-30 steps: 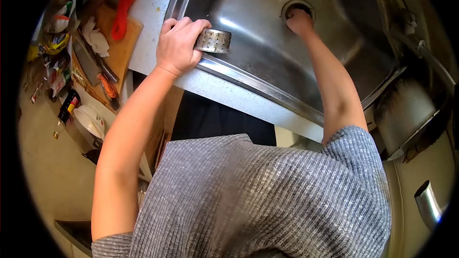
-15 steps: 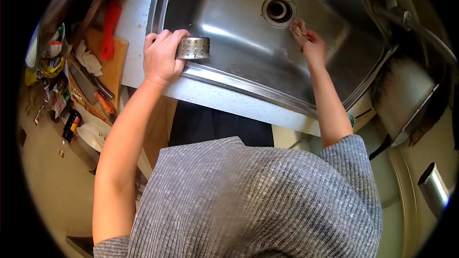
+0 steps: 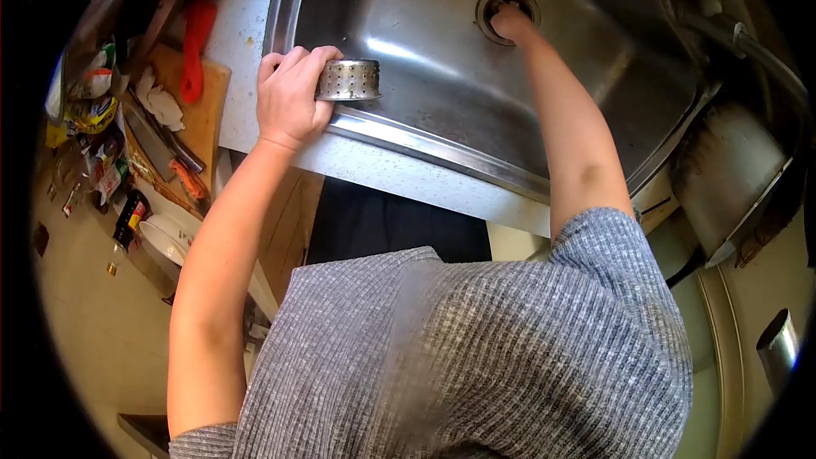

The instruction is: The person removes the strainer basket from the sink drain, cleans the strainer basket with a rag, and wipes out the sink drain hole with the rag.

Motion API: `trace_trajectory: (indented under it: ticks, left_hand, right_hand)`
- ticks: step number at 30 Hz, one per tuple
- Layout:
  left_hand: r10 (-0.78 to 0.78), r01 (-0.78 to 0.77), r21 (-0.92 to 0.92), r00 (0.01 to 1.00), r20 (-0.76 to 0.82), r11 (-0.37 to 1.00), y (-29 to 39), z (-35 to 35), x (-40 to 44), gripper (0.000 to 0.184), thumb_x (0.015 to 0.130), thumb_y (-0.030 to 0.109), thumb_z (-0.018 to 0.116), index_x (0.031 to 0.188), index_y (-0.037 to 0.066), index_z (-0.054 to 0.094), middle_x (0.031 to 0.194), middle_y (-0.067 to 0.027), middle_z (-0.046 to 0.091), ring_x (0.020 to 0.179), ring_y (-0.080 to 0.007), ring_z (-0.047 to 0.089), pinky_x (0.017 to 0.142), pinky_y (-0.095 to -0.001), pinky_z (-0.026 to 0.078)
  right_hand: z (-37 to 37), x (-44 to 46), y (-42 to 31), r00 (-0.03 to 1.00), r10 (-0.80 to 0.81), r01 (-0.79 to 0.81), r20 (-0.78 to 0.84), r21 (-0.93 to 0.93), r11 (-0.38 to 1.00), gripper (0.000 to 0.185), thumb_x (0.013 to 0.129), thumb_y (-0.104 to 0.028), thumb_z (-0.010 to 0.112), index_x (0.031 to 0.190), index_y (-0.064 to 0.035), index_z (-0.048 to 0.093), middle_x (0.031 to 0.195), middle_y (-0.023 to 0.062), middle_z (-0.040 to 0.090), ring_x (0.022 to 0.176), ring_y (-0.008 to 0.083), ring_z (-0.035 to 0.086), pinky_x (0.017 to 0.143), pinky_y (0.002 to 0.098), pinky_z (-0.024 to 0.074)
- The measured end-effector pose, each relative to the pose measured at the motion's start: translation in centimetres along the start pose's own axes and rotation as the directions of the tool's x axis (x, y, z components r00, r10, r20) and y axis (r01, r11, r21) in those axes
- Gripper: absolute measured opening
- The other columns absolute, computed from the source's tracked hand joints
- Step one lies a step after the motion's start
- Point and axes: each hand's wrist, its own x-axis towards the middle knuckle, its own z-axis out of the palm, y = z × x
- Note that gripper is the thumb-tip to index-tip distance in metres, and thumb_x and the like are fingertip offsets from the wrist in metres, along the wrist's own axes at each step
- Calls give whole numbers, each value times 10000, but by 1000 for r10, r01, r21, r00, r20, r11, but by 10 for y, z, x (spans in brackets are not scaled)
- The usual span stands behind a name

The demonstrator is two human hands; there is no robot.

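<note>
My left hand (image 3: 296, 95) grips a perforated metal strainer basket (image 3: 350, 80) above the near left rim of the steel sink (image 3: 425, 76). At the drain (image 3: 482, 19), my right hand (image 3: 512, 24) reaches down into the round opening. Its fingertips are sunk inside the hole, so whether they hold the cloth seen earlier is hidden. The strainer is on its side of the sink, well apart from the drain.
A wooden board (image 3: 208, 110) at the left bears a knife (image 3: 153, 144) and a crumpled white cloth (image 3: 158, 100). Beside them lies a red object (image 3: 195, 51). Packets and a white bowl (image 3: 163, 238) are farther left. A large pan (image 3: 731, 178) stands right of the sink.
Half a second ago my right hand was beside the drain, pinching a crumpled cloth; now its fingers are back inside the opening. My left hand still has the strainer.
</note>
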Motion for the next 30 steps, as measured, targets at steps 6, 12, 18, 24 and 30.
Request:
trace_trajectory:
  ticks: [6,12,18,24,30]
  left_hand:
    - [-6,6,-12,1000,-8,1000,-2,1,0,389,647,117,518,1020,131,631,848,-65,626,818,-244,576,827,-320,351]
    - [-26,26,-24,1000,6,999,0,-2,1,383,643,123,524,1009,138,638,847,-50,631,812,-225,581,829,-312,351]
    - [-35,35,-27,999,4,999,-2,-1,0,387,636,120,536,1005,153,650,847,-43,632,809,-214,587,844,-303,349]
    - [-37,36,-34,999,-10,999,-3,1,-1,399,620,112,549,1002,160,653,837,-39,627,806,-210,585,843,-297,349]
    - [-49,49,-24,999,19,999,-2,-1,-1,405,616,112,550,1005,162,653,829,-35,620,805,-206,581,840,-295,348]
  right_hand:
    - [-24,-47,-22,996,-78,47,-38,-527,849,472,858,-155,566,1324,-87,588,1469,159,443,1279,306,500,939,406,479]
    - [-44,-58,-52,965,103,182,240,-901,394,196,731,-210,617,884,-116,694,837,51,664,663,197,620,566,373,470]
    - [-3,-20,-38,985,158,51,67,-993,106,73,712,-85,552,725,-153,574,627,35,500,545,183,492,490,332,385]
    - [-6,14,-22,949,99,184,299,-782,595,56,822,-122,546,784,-112,586,624,61,497,541,186,499,461,361,377]
    - [-3,16,-9,975,45,63,218,-462,885,76,836,-101,505,784,-110,559,636,59,482,544,182,478,469,352,362]
